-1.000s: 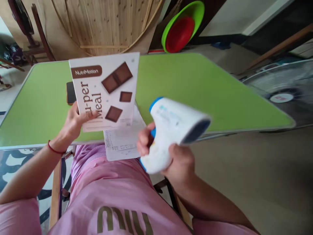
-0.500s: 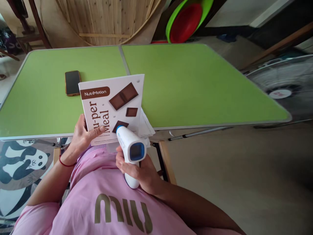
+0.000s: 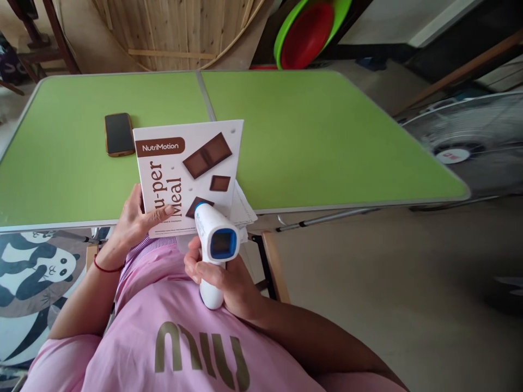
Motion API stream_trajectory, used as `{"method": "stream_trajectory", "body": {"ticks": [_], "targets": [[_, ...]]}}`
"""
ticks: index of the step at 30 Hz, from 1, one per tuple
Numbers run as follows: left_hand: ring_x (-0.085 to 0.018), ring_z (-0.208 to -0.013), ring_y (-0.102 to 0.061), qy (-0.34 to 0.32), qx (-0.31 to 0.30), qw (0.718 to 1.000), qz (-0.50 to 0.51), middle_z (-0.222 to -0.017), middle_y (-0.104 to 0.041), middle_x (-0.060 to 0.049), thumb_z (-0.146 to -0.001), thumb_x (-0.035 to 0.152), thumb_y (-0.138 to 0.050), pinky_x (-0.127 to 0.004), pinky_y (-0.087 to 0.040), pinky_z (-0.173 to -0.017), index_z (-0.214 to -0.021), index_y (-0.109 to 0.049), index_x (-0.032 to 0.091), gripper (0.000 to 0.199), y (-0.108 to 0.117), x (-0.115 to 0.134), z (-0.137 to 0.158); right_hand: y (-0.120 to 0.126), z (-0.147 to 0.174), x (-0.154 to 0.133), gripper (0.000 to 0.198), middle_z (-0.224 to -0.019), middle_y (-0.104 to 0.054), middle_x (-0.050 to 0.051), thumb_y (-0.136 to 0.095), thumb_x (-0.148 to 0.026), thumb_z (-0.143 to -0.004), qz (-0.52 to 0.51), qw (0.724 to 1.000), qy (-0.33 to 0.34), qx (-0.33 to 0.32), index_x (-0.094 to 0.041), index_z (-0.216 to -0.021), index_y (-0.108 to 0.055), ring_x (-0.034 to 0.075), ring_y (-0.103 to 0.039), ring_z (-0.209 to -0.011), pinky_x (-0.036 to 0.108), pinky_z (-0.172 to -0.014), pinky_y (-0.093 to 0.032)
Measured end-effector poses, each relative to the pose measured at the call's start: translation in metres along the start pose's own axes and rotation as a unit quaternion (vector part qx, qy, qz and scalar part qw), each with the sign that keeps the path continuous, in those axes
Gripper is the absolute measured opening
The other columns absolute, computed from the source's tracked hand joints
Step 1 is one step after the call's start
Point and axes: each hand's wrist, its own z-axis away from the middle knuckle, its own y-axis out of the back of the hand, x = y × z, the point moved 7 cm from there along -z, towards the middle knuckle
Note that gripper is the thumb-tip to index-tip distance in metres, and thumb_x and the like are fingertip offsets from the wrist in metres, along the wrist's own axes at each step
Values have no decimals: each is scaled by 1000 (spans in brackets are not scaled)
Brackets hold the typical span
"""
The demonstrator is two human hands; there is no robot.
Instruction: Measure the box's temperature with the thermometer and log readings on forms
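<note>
My left hand grips the lower left of a white NutriMotion box printed with chocolate pieces, its thumb across the front and the other fingers behind it. In my right hand is a white infrared thermometer with a blue-rimmed, dark screen. My fingers wrap round its handle, and its blue nose points at the lower part of the box; whether they touch I cannot tell. Some white papers stick out behind the box's right edge.
A green folding table stands in front of me, with a phone in a brown case on it, left of the box. At the right is a large fan. Beyond the far edge are a red basin and a round wooden board.
The thermometer has shifted slightly left and up with my right hand. The box is a little more upright, still in my left hand. The whole view has moved slightly.
</note>
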Motion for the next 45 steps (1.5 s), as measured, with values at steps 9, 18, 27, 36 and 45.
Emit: {"method": "stream_trajectory", "body": {"ticks": [9,18,27,36,45], "targets": [[-36,-115,-68,-24,-20,999,10,-119,-73,-13,-73,51,-86,-47,-59,-89,-118,-63,19,60,-2,2,-2,1,-1,-4,30,-63,-52,-3,-73,-44,-84,3,1000,25,-15,-21,-71,-58,11,-43,-57,30,-57,-36],[-34,-104,-72,-27,-32,998,38,-111,-77,-11,-75,47,-85,-42,-60,-83,-114,-65,17,53,-9,10,1,3,-1,-1,22,-64,-54,-5,-73,-39,-83,1,1000,19,-13,-23,-81,-59,11,-43,-57,29,-57,-35],[-33,-101,-73,-40,-37,998,24,-110,-77,-12,-73,50,-86,-41,-59,-80,-113,-66,16,56,-6,6,-3,2,-3,-4,26,-63,-50,-4,-73,-40,-82,32,999,15,-15,-22,-74,-56,11,-42,-57,30,-57,-34],[-36,-109,-70,-16,-6,1000,5,-115,-75,-12,-70,52,-87,-47,-59,-88,-117,-61,19,63,-2,2,-2,0,-4,-5,34,-63,-50,-4,-73,-46,-81,25,1000,7,-7,-22,-70,-52,11,-43,-58,30,-58,-36],[-37,-111,-71,-6,8,1000,9,-119,-75,-13,-70,54,-87,-49,-59,-90,-124,-60,19,69,2,-1,0,31,2,-38,18,-69,-55,-4,-70,-31,-77,123,985,54,111,-23,-85,-56,12,-47,-59,30,-58,-39]]}}
